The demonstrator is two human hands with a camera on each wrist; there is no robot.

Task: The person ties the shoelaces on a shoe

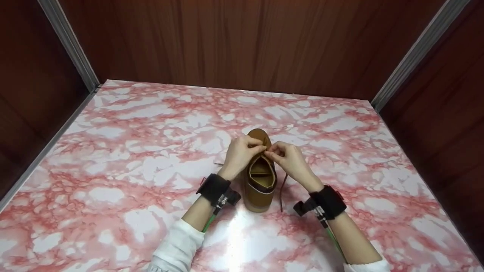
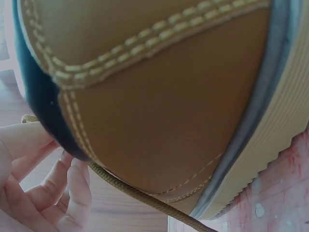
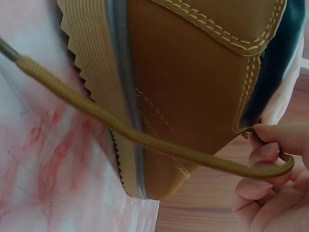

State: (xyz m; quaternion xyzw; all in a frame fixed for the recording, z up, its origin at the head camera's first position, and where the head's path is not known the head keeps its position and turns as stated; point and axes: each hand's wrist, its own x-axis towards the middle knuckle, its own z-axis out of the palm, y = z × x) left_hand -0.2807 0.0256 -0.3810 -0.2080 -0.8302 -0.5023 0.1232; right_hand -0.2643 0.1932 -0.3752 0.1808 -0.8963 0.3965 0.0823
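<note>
A tan-brown shoe (image 1: 261, 196) with a dark collar stands upright on the table, its toe pointing away. Over its lacing, the left hand (image 1: 242, 153) and right hand (image 1: 293, 160) meet almost fingertip to fingertip, both pinching the lace. The right wrist view has the brown lace (image 3: 116, 128) looped over the curled fingers of the right hand (image 3: 275, 179), beside the collar edge. In the left wrist view the left hand (image 2: 43, 183) is bent at the collar, with a lace (image 2: 145, 198) running down from there along the shoe's side (image 2: 159, 111); its exact hold is partly hidden.
The table (image 1: 151, 211) has a red and white marbled top. Brown wood-grain panels (image 1: 234, 45) enclose it at the back and sides, with grey metal strips (image 1: 70, 43) at the corners. A loose lace end (image 1: 281, 198) hangs right of the shoe.
</note>
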